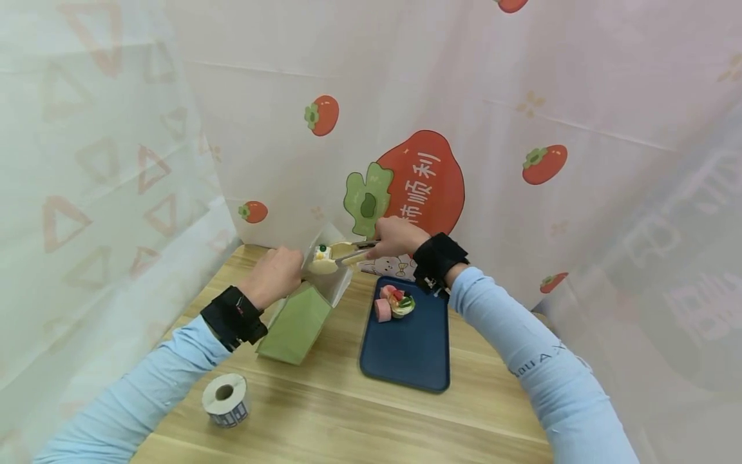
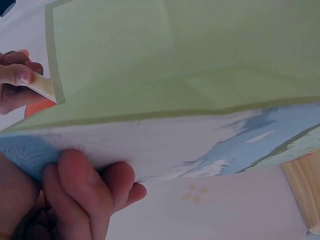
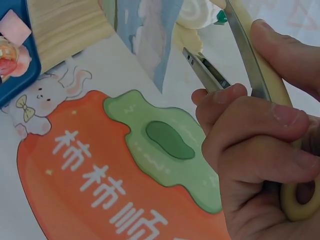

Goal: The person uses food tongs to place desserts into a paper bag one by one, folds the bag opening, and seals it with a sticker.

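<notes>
In the head view, the left hand (image 1: 277, 274) holds the upper edge of a green box (image 1: 297, 322) that stands on the wooden table (image 1: 348, 412), its grip closed around the open flap. The right hand (image 1: 395, 237) grips a pair of tongs (image 1: 348, 252) whose tips are closed narrowly on a small cake (image 1: 322, 253), just above the open top of the box. Near the right wrist lies a dark blue tray (image 1: 406, 351) with more small cakes (image 1: 394, 303) at its far end, and a roll of labels (image 1: 226, 399) stands near the left sleeve. In the left wrist view, the fingers (image 2: 90, 195) are curled around the edge of the box (image 2: 175, 60), which fills most of the view. In the right wrist view, the right hand (image 3: 260, 150) is wrapped around the cream handles of the tongs (image 3: 240, 55), pressing them close together, and the cake (image 3: 197, 12) shows at the top edge, between the tips.
</notes>
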A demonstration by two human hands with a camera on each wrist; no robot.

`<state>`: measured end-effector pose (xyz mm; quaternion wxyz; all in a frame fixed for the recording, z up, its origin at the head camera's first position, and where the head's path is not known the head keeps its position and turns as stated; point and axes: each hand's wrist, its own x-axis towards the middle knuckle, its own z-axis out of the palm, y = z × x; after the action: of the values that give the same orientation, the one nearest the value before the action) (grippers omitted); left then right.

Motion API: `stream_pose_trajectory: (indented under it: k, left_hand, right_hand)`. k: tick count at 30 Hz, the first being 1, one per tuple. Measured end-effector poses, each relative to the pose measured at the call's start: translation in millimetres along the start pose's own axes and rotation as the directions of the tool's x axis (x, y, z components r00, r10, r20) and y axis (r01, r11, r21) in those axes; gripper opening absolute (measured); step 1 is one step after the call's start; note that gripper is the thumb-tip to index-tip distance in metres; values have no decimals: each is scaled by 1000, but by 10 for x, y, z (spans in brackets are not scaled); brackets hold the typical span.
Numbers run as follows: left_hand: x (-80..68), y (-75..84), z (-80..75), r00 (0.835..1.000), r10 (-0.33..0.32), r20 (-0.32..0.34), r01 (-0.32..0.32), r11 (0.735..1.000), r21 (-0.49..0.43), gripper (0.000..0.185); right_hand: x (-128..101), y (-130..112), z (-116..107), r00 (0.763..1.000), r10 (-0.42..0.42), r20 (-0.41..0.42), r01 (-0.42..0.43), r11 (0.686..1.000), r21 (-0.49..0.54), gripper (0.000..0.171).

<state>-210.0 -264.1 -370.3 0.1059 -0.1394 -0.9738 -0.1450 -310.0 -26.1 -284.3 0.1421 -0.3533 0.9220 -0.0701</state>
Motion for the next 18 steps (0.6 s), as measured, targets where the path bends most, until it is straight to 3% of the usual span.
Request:
stream_pose_trajectory:
  k: [8, 18]
  left_hand:
    - [-27, -22, -6, 1000, -11, -13, 11, 1000, 4, 35]
    - [-65, -20, -16, 999, -33, -11, 33, 999, -29, 30]
  right_hand:
    - [201, -76, 153, 996, 90, 26, -90, 996, 21, 29]
    - [302, -120, 323, 993, 114, 32, -112, 993, -45, 26]
